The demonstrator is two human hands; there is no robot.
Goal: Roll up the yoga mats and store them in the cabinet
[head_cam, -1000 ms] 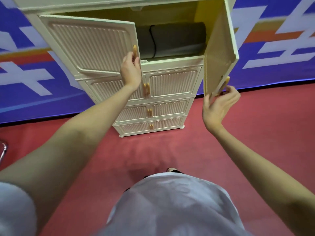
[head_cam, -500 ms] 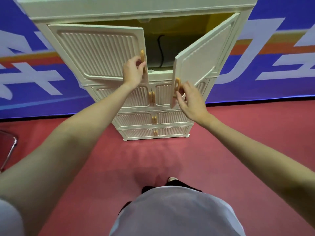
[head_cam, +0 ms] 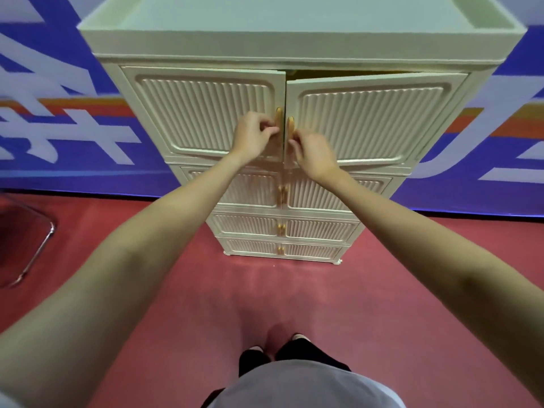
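Cream cabinet [head_cam: 294, 51] nearly shut — left hand [head_cam: 253, 136] pinches left handle [head_cam: 278, 116], right hand [head_cam: 312, 148] pinches right handle [head_cam: 290, 125]; right door [head_cam: 371, 119] slightly ajar; no mats visible, storing seems finished.

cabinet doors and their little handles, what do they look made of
Top doors: likely moulded plastic, cream with a slight sheen; the ribbed panels and rounded raised frames look cast in one piece. Handles: orange-tan, possibly wood or wood-look plastic; too small and blurred to tell.

Cream ribbed cabinet [head_cam: 294, 178]: looks like smooth plastic with a soft sheen under my hands.
Amber door handles [head_cam: 278, 114]: glossy.
Red floor [head_cam: 382, 290]: matt.
Bent chrome tube [head_cam: 35, 254]: shiny metal.
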